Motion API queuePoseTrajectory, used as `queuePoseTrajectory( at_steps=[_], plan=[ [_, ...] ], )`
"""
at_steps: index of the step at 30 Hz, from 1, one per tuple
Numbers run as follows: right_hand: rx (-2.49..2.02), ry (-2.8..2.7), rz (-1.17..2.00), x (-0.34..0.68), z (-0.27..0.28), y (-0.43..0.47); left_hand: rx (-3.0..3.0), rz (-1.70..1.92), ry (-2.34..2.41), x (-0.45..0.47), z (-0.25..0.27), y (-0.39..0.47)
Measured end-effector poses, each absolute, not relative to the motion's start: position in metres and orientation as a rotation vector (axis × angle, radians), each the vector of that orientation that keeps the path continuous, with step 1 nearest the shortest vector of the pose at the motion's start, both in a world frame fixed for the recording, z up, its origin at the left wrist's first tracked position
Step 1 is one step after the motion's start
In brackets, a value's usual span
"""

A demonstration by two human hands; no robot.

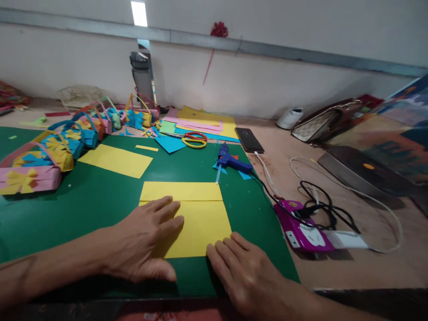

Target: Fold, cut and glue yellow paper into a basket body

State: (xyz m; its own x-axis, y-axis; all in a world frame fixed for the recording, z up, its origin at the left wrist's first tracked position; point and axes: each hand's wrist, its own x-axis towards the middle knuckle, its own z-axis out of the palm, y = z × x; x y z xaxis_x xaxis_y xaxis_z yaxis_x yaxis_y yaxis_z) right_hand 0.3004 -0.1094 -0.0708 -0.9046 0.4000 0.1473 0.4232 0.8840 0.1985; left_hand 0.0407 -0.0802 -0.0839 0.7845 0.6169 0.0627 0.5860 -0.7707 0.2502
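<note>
Lying near and parallel to the front edge of the green mat (256, 223), the yellow sheet (202, 225) reaches away from your left hand (143, 238), spread over its left, and, apart, your right hand (249, 274), curled at its near-right corner, grip unclear.

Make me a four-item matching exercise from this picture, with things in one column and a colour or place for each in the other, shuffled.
Things:
1. glue gun
2. scissors
3. phone
4. nearest yellow sheet

Colours and places:
A. under the left hand, with the right hand at its near right corner
B. one red handle loop, one yellow
C. dark, lying beyond the purple power strip
D. blue, with a black cord

Pairs: 1-D, 2-B, 3-C, 4-A
</note>
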Motion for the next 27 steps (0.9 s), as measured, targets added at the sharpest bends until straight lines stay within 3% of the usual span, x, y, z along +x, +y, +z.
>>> queuePoseTrajectory(
  at_steps=[7,20,27],
  plan=[
    [-0.676,-2.923,-0.219,0.303,-0.062,-0.103,2.864,-0.005,0.979,0.046,-0.094,-0.101],
    [-0.739,-2.795,-0.816,0.295,-0.076,-0.110,2.833,-0.013,1.007,0.052,-0.092,-0.101],
    [-0.786,-2.770,-0.607,0.296,-0.060,-0.107,3.059,0.055,1.072,0.054,-0.103,-0.106]
  ],
)
